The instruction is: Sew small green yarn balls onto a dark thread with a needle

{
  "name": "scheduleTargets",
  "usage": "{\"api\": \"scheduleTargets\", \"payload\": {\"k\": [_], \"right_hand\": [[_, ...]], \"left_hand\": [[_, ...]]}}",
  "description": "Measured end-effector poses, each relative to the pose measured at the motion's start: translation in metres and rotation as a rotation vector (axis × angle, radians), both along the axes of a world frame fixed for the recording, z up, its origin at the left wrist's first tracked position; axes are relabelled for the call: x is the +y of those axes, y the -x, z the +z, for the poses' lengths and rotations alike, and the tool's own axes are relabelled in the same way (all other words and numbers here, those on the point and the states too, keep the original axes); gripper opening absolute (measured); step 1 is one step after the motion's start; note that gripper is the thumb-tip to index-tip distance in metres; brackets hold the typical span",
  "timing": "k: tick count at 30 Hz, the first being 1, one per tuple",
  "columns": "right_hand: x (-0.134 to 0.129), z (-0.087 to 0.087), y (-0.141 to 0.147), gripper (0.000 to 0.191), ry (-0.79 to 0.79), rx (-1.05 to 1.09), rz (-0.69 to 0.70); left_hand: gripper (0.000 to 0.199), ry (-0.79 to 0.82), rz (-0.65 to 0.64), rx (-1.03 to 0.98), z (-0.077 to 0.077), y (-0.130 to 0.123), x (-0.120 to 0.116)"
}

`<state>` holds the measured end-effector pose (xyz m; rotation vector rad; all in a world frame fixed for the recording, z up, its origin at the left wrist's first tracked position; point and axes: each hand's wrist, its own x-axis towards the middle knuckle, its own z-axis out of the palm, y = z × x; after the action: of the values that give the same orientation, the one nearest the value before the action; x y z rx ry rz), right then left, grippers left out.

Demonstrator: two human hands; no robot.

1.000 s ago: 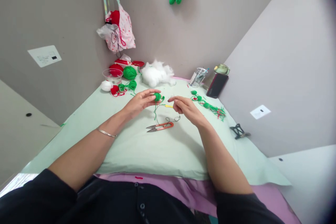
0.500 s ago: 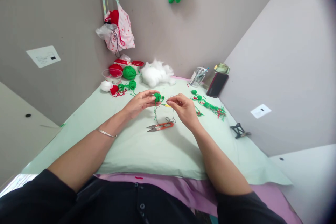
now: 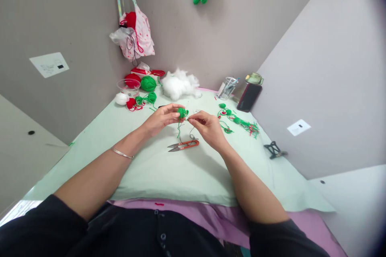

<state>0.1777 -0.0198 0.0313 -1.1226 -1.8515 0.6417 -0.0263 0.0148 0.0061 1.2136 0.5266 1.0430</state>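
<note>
My left hand (image 3: 161,119) holds a small green crocheted piece (image 3: 181,113) between thumb and fingers, with a green yarn tail hanging below it. Close to its right side, my right hand (image 3: 208,126) is pinched at the fingertips; what it grips is too small to name. A dark thread (image 3: 193,134) hangs below the right fingertips and runs down to the cloth. Under both hands lie thread snips with orange handles (image 3: 189,144), their blades pointing left.
White stuffing (image 3: 181,84) sits at the back, with a green yarn ball (image 3: 148,83) and a clear tub (image 3: 128,87) to its left. Small green pieces (image 3: 238,120), a clear cup (image 3: 226,88), a phone (image 3: 249,97) and a black clip (image 3: 274,150) are on the right.
My right hand has moved slightly left and down, nearer the green piece. The yellow item by its fingertips no longer shows. The green piece has shifted slightly in my left hand.
</note>
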Motion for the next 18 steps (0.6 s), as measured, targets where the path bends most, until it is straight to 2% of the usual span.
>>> {"api": "scheduleTargets", "payload": {"k": [18], "right_hand": [[-0.0014, 0.0018, 0.0003, 0.014, -0.006, 0.003, 0.000]], "left_hand": [[0.032, 0.011, 0.031, 0.005, 0.0066, -0.0027, -0.0042]]}}
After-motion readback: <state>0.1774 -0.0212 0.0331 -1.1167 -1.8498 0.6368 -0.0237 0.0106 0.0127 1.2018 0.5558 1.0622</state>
